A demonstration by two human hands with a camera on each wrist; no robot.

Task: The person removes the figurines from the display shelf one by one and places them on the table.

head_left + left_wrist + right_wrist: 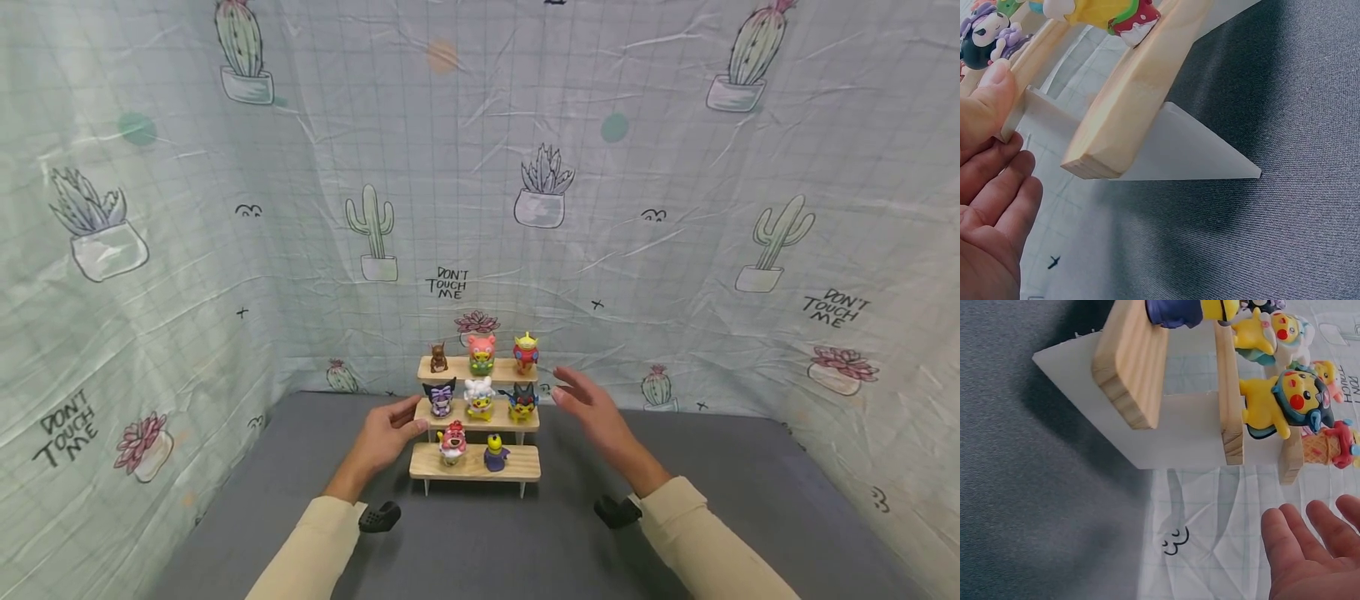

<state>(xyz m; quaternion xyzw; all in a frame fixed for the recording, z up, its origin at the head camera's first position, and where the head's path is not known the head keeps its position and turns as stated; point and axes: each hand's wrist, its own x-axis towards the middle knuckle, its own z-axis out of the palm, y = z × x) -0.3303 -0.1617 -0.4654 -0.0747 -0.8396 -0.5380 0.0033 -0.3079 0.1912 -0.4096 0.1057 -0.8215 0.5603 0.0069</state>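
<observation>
A three-tier wooden display stand [522, 462] with white side supports stands on the grey table, carrying several small toy figures. My left hand [386, 433] holds the left end of its middle board; in the left wrist view the thumb [997, 78] lies against the board's end with the other fingers below. Just right of the stand, my right hand [600, 421] hovers with fingers extended, apart from the boards. On the middle tier are a purple-and-black figure [441, 400], a white-hooded one [478, 400] and a black-hooded yellow one [522, 403].
The top tier bears a brown figure [438, 358], a pink-hooded one [482, 357] and a red one [527, 354]. Below sit a pink figure [452, 444] and a purple-caped one [494, 453]. A cactus-printed sheet [465, 150] hangs behind and at both sides of the grey table [480, 542].
</observation>
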